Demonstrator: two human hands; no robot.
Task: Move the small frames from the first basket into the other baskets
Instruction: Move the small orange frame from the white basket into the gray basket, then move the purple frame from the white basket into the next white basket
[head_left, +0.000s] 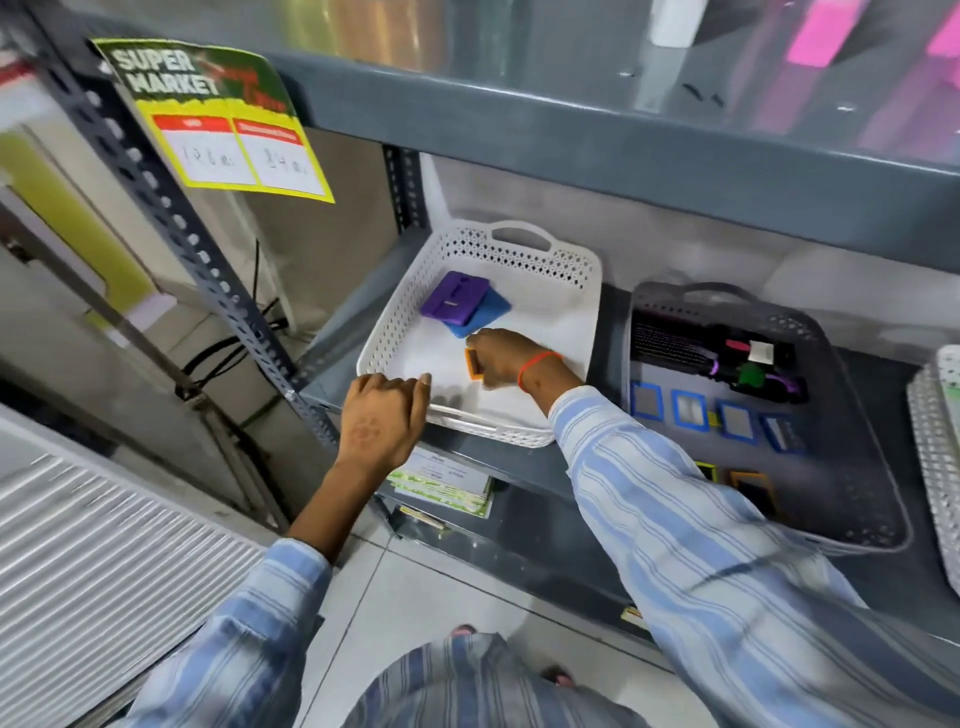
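A white perforated basket (576, 270) stands on the grey shelf. Inside it lie a purple frame (454, 302) on top of a blue frame (493, 314). My right hand (501, 358) is inside this basket, closed around a small orange frame (473, 364). My left hand (387, 410) rests on the basket's front left rim, fingers curled over it. To the right stands a grey basket (862, 519) holding several small blue-edged frames (689, 410), an orange-edged one (753, 491) and dark items at its back.
A slotted grey upright (171, 208) with a yellow price sign (223, 119) stands left of the shelf. A third white basket (940, 457) shows at the right edge. A lower shelf holds green booklets (441, 486). The upper shelf edge overhangs.
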